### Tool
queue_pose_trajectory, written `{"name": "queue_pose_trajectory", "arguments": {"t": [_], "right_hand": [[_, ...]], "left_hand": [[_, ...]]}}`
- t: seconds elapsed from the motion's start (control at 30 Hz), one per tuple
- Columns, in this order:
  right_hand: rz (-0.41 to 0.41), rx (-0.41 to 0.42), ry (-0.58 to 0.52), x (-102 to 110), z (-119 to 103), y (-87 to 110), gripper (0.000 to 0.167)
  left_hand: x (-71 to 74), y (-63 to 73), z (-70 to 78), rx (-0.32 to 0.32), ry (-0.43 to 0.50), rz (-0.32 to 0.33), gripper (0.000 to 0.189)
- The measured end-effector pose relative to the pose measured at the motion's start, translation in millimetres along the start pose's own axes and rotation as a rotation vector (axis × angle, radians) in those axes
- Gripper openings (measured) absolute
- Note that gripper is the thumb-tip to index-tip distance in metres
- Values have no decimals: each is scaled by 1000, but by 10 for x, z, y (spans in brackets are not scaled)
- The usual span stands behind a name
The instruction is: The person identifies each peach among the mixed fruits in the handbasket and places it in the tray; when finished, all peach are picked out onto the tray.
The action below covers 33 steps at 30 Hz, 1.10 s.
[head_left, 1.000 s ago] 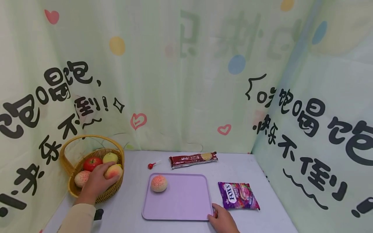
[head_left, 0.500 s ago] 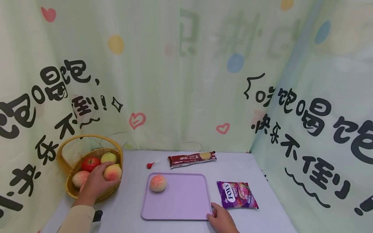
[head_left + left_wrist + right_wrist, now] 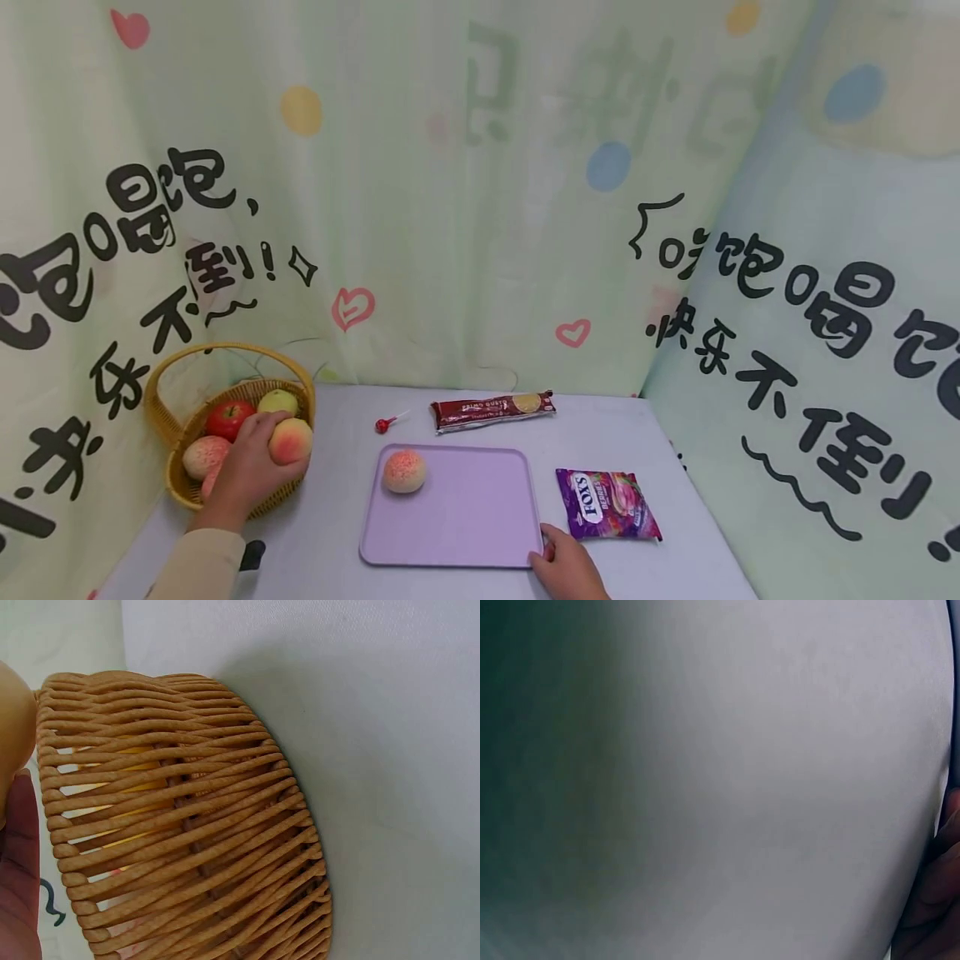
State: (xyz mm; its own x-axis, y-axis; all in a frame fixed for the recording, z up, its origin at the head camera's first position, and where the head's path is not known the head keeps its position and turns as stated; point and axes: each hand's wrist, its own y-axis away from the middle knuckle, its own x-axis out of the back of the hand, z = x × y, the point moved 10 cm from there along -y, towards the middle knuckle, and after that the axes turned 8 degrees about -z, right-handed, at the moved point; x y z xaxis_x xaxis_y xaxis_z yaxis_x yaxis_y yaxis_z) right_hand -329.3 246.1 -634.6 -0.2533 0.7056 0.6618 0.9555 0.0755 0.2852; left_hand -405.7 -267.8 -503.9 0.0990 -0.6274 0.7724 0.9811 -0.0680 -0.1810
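Observation:
My left hand holds a yellow-pink peach at the right side of a wicker basket. At the left edge of the left wrist view, this peach shows beside the woven basket wall, with fingers below it. My right hand grips the right edge of a lilac tray near its front corner, thumb on top. A speckled pink peach sits in the tray's back left corner. The right wrist view shows mostly a blurred pale surface.
Inside the basket lie a red apple, a yellow-green fruit and another pink peach. A lollipop and a long dark-red biscuit packet lie behind the tray. A purple sweets bag lies to its right.
The peach in my left hand has shifted slightly rightward relative to the basket, and a yellow fruit behind it is now covered. My right hand and the tray stay put; the head view has shifted a little.

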Motion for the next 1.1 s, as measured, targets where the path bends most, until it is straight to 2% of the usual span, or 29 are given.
{"name": "queue_pose_trajectory", "arguments": {"t": [0.2,0.43,0.53,0.6,0.83,0.93,1.1], "right_hand": [[13,33,29,-12,-9,8,60],[18,41,34,12,-33,10,59],[18,37,36,12,-34,7,59],[17,37,39,8,-37,3,59],[18,8,42,-10,22,-10,61],[17,14,34,-7,21,-14,61],[11,20,16,-10,10,-10,60]], "left_hand": [[-20,25,94,-23,1,-7,79],[-51,85,422,-198,58,59,65],[-75,96,519,-233,73,79,63],[-101,94,546,-230,88,75,63],[-270,93,591,-156,128,-51,72],[-298,100,650,-162,142,-67,71],[-328,110,764,-214,143,-59,68]]}}
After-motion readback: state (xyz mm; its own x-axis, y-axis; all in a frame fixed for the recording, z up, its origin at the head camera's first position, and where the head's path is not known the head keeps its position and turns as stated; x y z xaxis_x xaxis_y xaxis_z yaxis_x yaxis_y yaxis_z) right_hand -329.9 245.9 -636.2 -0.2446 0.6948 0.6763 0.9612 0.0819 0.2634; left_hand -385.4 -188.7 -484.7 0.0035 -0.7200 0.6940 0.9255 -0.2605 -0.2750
